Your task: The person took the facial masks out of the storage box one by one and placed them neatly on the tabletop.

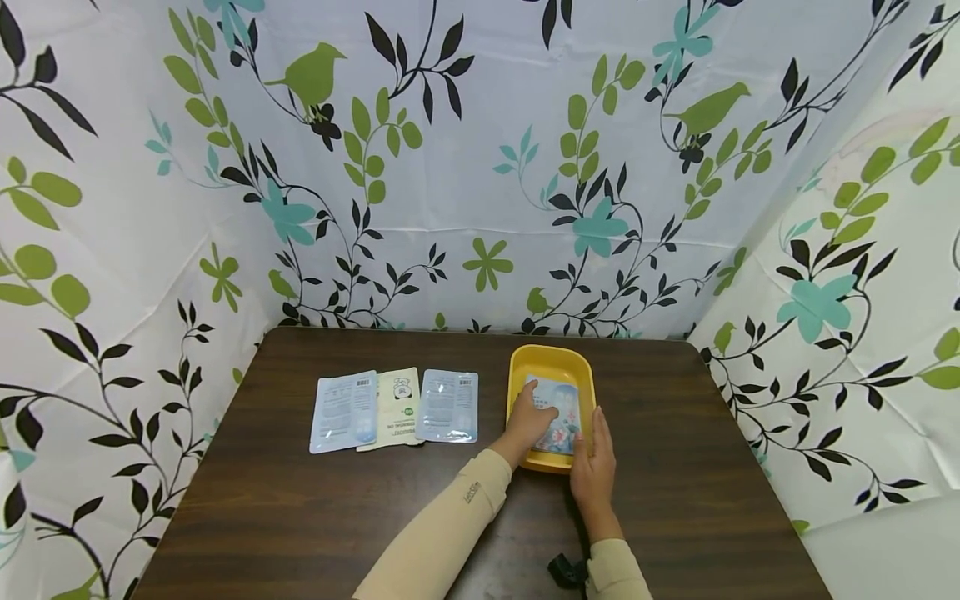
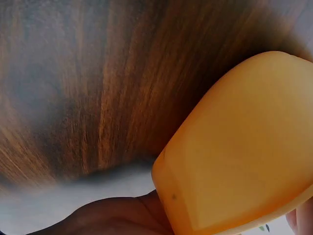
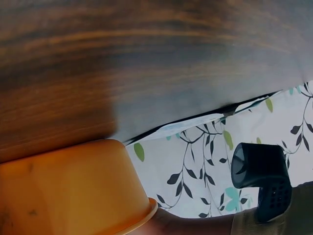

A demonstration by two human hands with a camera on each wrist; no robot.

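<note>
A yellow plastic tray (image 1: 516,375) stands near the back of the table, right of centre. Inside it is a pale blue, flower-printed face mask packet (image 1: 561,433). My left hand (image 1: 528,423) reaches over the left rim; its thumb lies across the packet's face beside the left edge, the other fingers mostly hidden. Against the outer right wall rests my right hand (image 1: 594,475), fingers straight and pointing forward. The left wrist view shows the tray's outside (image 2: 249,137) with fingertips (image 2: 304,218) past its rim. In the right wrist view the tray's wall (image 3: 73,181) fills the lower left.
Left of the tray lie a pale blue packet (image 1: 345,412), a cream packet (image 1: 397,408) with a panda print and another pale blue packet (image 1: 448,407). The brown table (image 1: 675,500) meets a leaf-patterned cloth (image 1: 480,167) at its back. A black wrist device (image 3: 264,171) sits on a sleeve.
</note>
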